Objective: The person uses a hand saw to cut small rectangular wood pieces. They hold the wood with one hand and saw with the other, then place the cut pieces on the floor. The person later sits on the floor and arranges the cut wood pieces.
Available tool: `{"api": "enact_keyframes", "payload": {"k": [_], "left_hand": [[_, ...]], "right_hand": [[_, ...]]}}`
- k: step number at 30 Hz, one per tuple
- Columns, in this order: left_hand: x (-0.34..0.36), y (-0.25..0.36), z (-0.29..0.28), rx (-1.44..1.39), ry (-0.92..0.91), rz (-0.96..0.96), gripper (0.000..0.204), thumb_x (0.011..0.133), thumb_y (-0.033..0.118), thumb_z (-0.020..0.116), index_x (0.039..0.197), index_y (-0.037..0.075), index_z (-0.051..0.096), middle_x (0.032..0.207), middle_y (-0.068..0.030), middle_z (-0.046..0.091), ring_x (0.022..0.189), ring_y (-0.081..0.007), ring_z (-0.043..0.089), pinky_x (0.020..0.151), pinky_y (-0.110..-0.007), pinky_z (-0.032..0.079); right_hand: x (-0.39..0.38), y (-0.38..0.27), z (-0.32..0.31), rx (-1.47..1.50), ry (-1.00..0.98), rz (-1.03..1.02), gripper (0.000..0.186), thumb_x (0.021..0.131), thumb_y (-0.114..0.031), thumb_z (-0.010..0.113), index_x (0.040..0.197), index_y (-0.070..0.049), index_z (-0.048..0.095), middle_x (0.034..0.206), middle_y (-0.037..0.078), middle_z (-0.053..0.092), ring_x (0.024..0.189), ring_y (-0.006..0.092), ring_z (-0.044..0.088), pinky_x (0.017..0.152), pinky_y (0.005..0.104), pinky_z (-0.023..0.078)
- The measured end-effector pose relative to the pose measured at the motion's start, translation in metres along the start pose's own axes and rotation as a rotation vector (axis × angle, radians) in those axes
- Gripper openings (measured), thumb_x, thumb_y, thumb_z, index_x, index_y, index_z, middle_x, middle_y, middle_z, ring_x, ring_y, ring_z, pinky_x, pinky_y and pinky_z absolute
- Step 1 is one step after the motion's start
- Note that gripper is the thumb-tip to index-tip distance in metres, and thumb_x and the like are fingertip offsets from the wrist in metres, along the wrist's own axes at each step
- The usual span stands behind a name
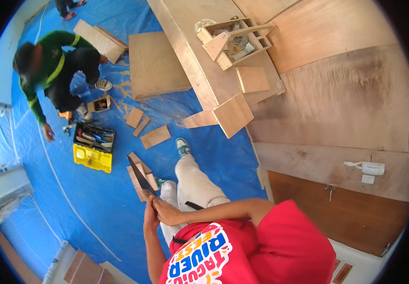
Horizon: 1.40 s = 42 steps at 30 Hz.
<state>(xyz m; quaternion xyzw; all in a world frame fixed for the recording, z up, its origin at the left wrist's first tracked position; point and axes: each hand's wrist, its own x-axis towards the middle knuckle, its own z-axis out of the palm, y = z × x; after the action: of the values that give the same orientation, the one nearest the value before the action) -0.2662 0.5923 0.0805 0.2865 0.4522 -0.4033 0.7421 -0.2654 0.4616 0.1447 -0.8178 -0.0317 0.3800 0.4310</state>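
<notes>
A handsaw (141, 176) with a long dark blade slants up and away in front of me. My right hand (167, 212) and my left hand (151, 216) are close together at its handle end, both closed around it. The fingers overlap, so part of the grip is hidden. Just beyond my hands, behind the blade, several cut wooden boards (135, 183) lie near my shoe.
A blue sheet (119, 222) covers the floor. Left stand an open yellow-and-black toolbox (92, 158) and a crouching person (55, 71). Loose wood pieces (156, 137) lie ahead. A wooden bench (185, 38) bears a wooden tool tote (223, 62); a board (233, 115) juts from it.
</notes>
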Motion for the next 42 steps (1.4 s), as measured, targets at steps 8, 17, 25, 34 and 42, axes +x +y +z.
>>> {"api": "enact_keyframes", "payload": {"k": [8, 17, 25, 34, 42], "left_hand": [[-0.008, -0.022, 0.060, 0.160, 0.326, 0.046, 0.040, 0.100, 0.035, 0.056, 0.125, 0.005, 0.054, 0.095, -0.0145, 0.064, 0.073, -0.0298, 0.068, 0.062, -0.043, 0.059], [0.024, -0.067, 0.159, 0.209, 0.415, 0.052, 0.033, 0.099, 0.033, 0.058, 0.119, 0.008, 0.057, 0.086, -0.0092, 0.062, 0.054, -0.0224, 0.060, 0.049, -0.036, 0.052], [0.038, -0.053, 0.236, 0.246, 0.443, 0.133, 0.027, 0.099, 0.030, 0.058, 0.111, 0.006, 0.060, 0.083, -0.0075, 0.061, 0.053, -0.0185, 0.057, 0.048, -0.033, 0.050], [0.032, -0.034, 0.272, 0.231, 0.488, 0.275, 0.026, 0.099, 0.034, 0.060, 0.106, 0.009, 0.059, 0.074, -0.0069, 0.058, 0.052, -0.0185, 0.056, 0.047, -0.033, 0.048], [0.048, -0.038, 0.278, 0.220, 0.546, 0.230, 0.026, 0.102, 0.029, 0.055, 0.117, 0.008, 0.059, 0.087, -0.0072, 0.062, 0.052, -0.0180, 0.056, 0.046, -0.033, 0.049]], "right_hand": [[0.013, 0.081, -0.208, 0.072, 0.439, -0.163, 0.040, 0.084, -0.025, 0.073, 0.119, -0.005, 0.070, 0.120, 0.024, 0.068, 0.109, 0.0419, 0.065, 0.092, 0.0500, 0.052], [0.015, 0.334, -0.562, -0.390, 1.008, 0.728, 0.126, 0.071, -0.065, 0.084, 0.164, -0.010, 0.020, 0.164, 0.035, 0.016, 0.151, 0.0537, 0.019, 0.117, 0.0654, 0.029], [-0.005, 0.372, -0.603, -0.373, 0.888, 0.615, 0.112, 0.078, -0.066, 0.077, 0.163, -0.013, 0.027, 0.165, 0.034, 0.017, 0.152, 0.0519, 0.018, 0.116, 0.0683, 0.029], [-0.059, 0.435, -0.588, -0.448, 0.941, 0.436, 0.108, 0.076, -0.043, 0.084, 0.161, -0.004, 0.028, 0.162, 0.029, 0.029, 0.152, 0.0475, 0.024, 0.122, 0.0572, 0.026], [-0.058, 0.494, -0.570, 0.319, 1.378, 0.810, 0.092, 0.083, -0.035, 0.084, 0.152, 0.006, 0.038, 0.150, 0.029, 0.048, 0.139, 0.0443, 0.046, 0.116, 0.0490, 0.038]]}}
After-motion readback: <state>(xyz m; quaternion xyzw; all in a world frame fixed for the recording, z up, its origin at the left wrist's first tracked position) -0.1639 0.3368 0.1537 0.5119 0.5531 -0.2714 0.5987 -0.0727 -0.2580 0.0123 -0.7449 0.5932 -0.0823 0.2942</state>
